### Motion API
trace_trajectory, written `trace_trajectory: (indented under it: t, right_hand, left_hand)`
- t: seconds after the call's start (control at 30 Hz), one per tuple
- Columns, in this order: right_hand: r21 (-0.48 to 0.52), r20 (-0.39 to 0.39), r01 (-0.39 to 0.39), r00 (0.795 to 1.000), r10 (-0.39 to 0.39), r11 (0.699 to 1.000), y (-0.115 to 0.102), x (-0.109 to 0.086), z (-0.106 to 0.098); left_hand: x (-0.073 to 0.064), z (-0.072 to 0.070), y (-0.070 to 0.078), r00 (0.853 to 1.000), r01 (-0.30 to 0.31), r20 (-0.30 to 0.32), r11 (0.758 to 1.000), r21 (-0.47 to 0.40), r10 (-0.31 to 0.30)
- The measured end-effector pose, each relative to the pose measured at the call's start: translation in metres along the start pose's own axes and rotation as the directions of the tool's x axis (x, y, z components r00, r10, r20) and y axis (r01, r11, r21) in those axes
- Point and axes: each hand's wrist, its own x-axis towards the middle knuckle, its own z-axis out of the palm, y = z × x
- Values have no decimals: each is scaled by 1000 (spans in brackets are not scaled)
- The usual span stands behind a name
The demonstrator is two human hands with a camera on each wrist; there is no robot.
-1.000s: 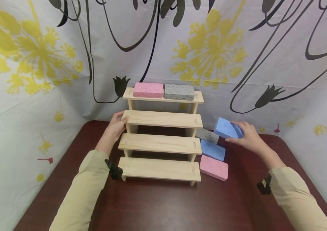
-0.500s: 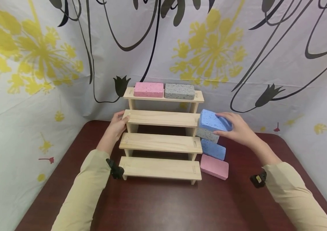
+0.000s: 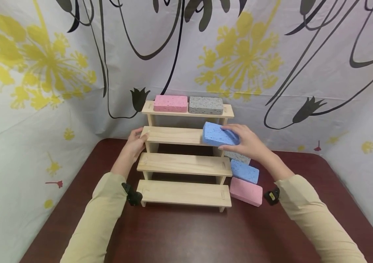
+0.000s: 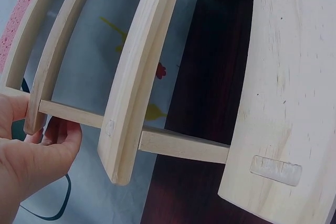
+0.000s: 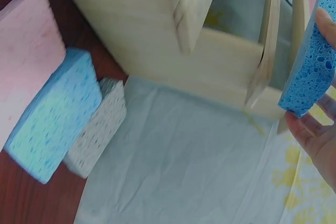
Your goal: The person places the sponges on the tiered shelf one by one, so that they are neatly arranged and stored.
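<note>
My right hand (image 3: 244, 142) pinches a blue sponge (image 3: 218, 134) between thumb and fingers, over the right end of the second step from the top of a wooden stepped rack (image 3: 183, 163). In the right wrist view the same blue sponge (image 5: 314, 59) shows its pores, with thumb and fingertips at its edges. My left hand (image 3: 134, 146) grips the left end of that same step. The left wrist view has the left hand (image 4: 39, 156) with its thumb and fingers around the board's end. On the top step lie a pink sponge (image 3: 170, 103) and a grey sponge (image 3: 206, 105), side by side.
Right of the rack, on the dark red table (image 3: 186, 233), lie a pink sponge (image 3: 246, 191), a blue sponge (image 3: 244, 171) and a partly hidden grey sponge (image 3: 238, 157). A patterned cloth (image 3: 173, 69) hangs behind and at both sides.
My right hand has carried the blue sponge leftward and slightly up, from right of the rack to over the second step from the top. My left hand keeps its hold.
</note>
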Motion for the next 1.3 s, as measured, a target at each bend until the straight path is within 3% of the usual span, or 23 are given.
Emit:
trace_trajectory:
  t: [0.47, 1.0, 1.3]
  right_hand:
    - [-10, 57, -11, 998, 12, 1000, -27, 40, 16]
    - [-58, 143, 39, 989, -30, 998, -62, 82, 37]
    - [-74, 176, 66, 983, -52, 995, -78, 97, 54]
  left_hand:
    - [0, 0, 1, 1000, -8, -3, 1000, -3, 7]
    - [0, 0, 2, 1000, -15, -7, 1000, -13, 14]
    - [3, 1, 0, 1000, 0, -6, 999, -44, 0]
